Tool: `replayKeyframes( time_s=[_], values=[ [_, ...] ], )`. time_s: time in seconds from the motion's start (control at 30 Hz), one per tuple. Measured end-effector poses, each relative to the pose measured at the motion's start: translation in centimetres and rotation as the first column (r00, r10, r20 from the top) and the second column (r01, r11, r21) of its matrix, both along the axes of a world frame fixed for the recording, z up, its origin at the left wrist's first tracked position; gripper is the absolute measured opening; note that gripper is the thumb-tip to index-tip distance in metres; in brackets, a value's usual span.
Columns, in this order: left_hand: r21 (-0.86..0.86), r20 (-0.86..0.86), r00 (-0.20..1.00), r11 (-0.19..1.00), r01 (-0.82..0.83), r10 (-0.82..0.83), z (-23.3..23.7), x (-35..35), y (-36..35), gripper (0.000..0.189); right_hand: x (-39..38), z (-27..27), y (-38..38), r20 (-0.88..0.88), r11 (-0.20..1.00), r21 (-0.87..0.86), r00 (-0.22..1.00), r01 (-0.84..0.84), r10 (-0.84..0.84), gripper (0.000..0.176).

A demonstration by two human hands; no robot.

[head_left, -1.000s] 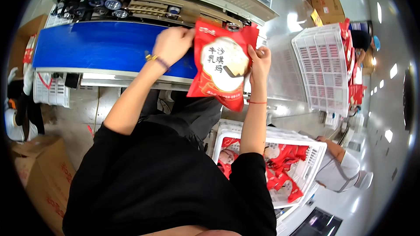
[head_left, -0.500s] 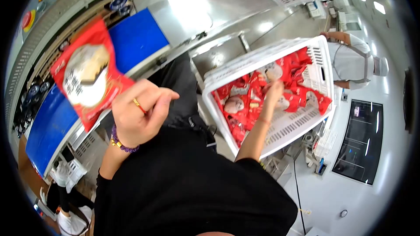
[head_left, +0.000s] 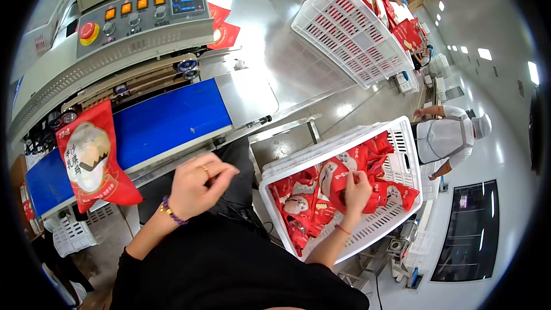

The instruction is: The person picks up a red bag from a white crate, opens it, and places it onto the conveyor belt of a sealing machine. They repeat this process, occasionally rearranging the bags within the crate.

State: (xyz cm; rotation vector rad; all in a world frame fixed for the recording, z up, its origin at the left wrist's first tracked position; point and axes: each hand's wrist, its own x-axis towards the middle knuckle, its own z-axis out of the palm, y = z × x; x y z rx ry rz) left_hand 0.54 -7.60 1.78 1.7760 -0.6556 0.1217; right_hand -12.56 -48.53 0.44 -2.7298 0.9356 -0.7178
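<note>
My left hand [head_left: 201,188], with a gold ring and a purple bead bracelet, is closed with nothing showing in its fingers. It is in front of the blue conveyor belt [head_left: 172,112], to the right of a plump red snack bag [head_left: 90,158] and apart from it. The bag's upper edge is at the sealing machine's rollers, and its body lies across the belt with the lower end past the belt's edge. Inside a white plastic crate [head_left: 408,155], my right hand [head_left: 357,193] pinches another red bag [head_left: 336,182]. Several similar bags lie around it.
The sealing machine's control panel [head_left: 143,14] has a red emergency button and a display. More red bags [head_left: 224,30] lie on the steel table [head_left: 261,28]. Another white crate [head_left: 353,28] of bags stands on it. A co-worker in white [head_left: 445,138] stands beyond my crate.
The view has tilted up, showing more of the machine. My left hand, earlier against the bag at the belt, is now apart from it. My right hand has drawn up a bag in the crate.
</note>
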Motion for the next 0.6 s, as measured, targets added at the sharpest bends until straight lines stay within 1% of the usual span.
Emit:
replayKeyframes(
  time_s=[0.03,0.1,0.17,0.2,0.23,0.27,0.3,0.33,0.37,0.43,0.47,0.5,0.53,0.57,0.6],
  values=[
    [0.012,-0.083,0.994,0.998,0.066,-0.065,0.2,-0.1,-0.3,0.012,0.5,4.0,3.2,-0.105,0.999,0.034,0.994,0.005,-0.002,0.016],
    [0.020,0.119,0.969,0.976,0.216,-0.217,0.7,0.6,-1.3,0.033,1.2,9.6,8.5,-0.152,0.982,0.059,0.971,-0.178,0.185,0.012],
    [-0.013,0.113,0.920,0.925,0.380,-0.376,1.2,0.4,-2.9,0.057,1.7,13.3,13.0,-0.204,0.892,0.131,0.869,-0.432,0.451,0.010],
    [-0.011,0.150,0.878,0.887,0.461,-0.455,1.2,0.2,-3.6,0.072,2.1,14.2,14.7,-0.250,0.827,0.191,0.789,-0.528,0.561,0.010],
    [-0.069,0.109,0.839,0.838,0.541,-0.533,1.3,-0.1,-4.4,0.077,2.7,15.1,16.7,-0.252,0.727,0.288,0.683,-0.623,0.685,0.010],
    [-0.124,0.122,0.816,0.807,0.578,-0.566,0.4,-0.6,-5.2,0.074,3.6,15.9,18.3,-0.233,0.574,0.349,0.525,-0.741,0.819,0.010],
    [-0.179,0.134,0.791,0.771,0.612,-0.597,-0.4,-1.0,-5.6,0.072,4.5,17.0,20.2,-0.262,0.473,0.423,0.396,-0.773,0.880,0.011],
    [-0.242,-0.116,0.655,0.661,0.711,-0.747,0.2,-0.7,-4.3,0.060,5.3,16.8,21.2,-0.258,0.446,0.379,0.371,-0.811,0.892,0.010],
    [-0.238,-0.064,0.744,0.734,0.636,-0.665,-0.7,-0.8,-3.3,0.045,6.2,16.5,22.0,-0.254,0.417,0.334,0.345,-0.845,0.903,0.009],
    [-0.244,-0.134,0.873,0.870,0.429,-0.469,-0.7,-0.6,-0.9,0.036,8.6,15.1,22.8,-0.106,0.356,0.290,0.340,-0.889,0.935,0.008],
    [-0.157,-0.294,0.876,0.923,0.351,-0.383,0.6,-0.6,0.9,0.033,9.6,14.9,23.6,-0.010,0.338,0.284,0.349,-0.897,0.937,0.008],
    [-0.278,-0.160,0.926,0.916,0.290,-0.342,-1.4,0.0,1.6,0.034,10.3,14.6,23.5,0.099,0.321,0.307,0.366,-0.896,0.925,0.025],
    [-0.285,-0.231,0.943,0.943,0.171,-0.241,-1.1,0.1,2.6,0.031,10.6,14.0,22.9,0.288,0.319,0.329,0.416,-0.889,0.863,0.034],
    [-0.291,-0.360,0.909,0.951,0.102,-0.208,-1.3,0.3,4.1,0.030,11.0,13.2,22.3,0.465,0.314,0.350,0.455,-0.883,0.760,0.044],
    [-0.401,-0.408,0.888,0.916,0.033,-0.211,-2.4,0.5,5.1,0.030,11.6,12.3,22.5,0.469,0.316,0.349,0.456,-0.882,0.756,0.044]
  ],
)
